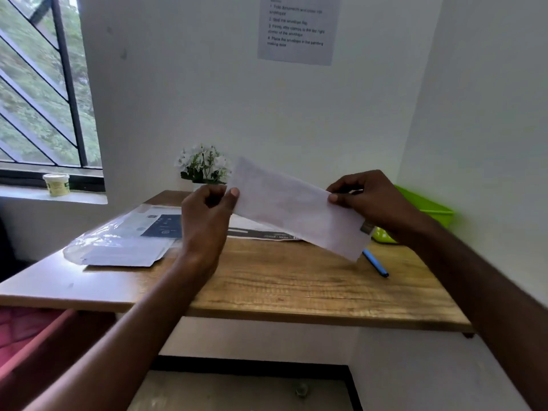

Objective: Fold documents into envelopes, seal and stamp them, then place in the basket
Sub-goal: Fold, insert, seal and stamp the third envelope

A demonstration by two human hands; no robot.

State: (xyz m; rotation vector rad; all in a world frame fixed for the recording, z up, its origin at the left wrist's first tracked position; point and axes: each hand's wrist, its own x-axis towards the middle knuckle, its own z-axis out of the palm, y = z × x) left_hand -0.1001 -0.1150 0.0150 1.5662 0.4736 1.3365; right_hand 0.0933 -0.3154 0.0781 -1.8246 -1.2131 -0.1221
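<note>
We pinch the envelope (296,207) at both ends, left hand (204,215) and right hand (370,200), its long axis pointing right toward the basket (430,207) beside our right hand.

Between the fingers of both hands is a long white paper envelope (296,207), matt and smooth. Below the fingers, the rectangular brown tabletop (296,286) looks like wood-grain laminate with a faint sheen. Left of the left fingers lies a clear, crinkled, glossy plastic bag (118,235). Behind the right fingers sits a bright green plastic basket (427,207); below them, a slim blue plastic pen (376,264).
</note>
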